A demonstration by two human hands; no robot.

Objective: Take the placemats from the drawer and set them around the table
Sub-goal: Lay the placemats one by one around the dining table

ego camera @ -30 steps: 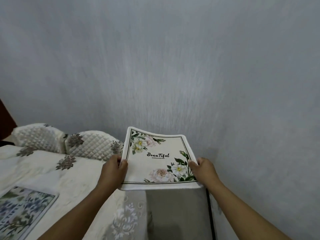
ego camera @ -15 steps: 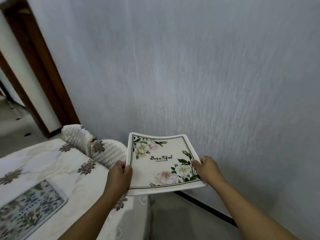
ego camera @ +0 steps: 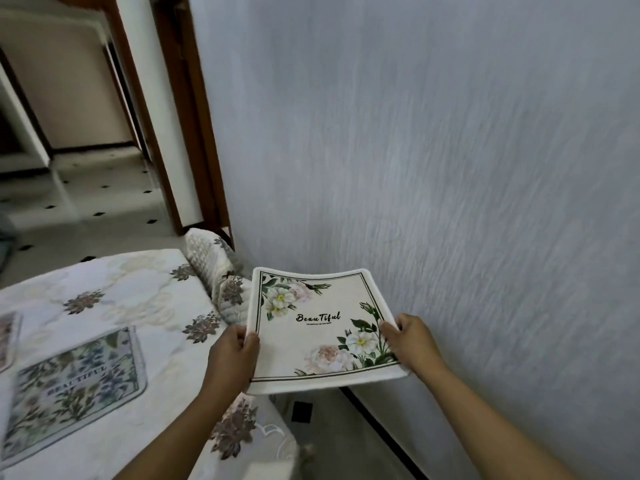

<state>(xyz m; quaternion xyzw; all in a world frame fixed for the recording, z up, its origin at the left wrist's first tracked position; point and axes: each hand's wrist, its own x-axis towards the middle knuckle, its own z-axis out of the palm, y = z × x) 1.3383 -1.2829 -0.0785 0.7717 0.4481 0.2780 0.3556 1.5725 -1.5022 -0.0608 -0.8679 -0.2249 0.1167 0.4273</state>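
I hold a white placemat [ego camera: 318,327] printed with flowers and the word "Beautiful" flat in the air, beside the table's right edge. My left hand [ego camera: 233,358] grips its left edge and my right hand [ego camera: 414,344] grips its right edge. A second placemat [ego camera: 72,382] with blue-green flowers lies on the table [ego camera: 114,292], which is covered by a white flowered cloth. The corner of a third mat [ego camera: 8,337] shows at the left edge of the view.
Quilted chair backs [ego camera: 214,268] stand at the table's far right corner. A textured grey wall [ego camera: 450,168] runs close on the right. A brown door frame [ego camera: 194,133] opens onto a tiled floor [ego camera: 104,209] at the back left.
My view has swung left, so the doorway and more of the table have come into sight. Both hands keep the same hold on the placemat.
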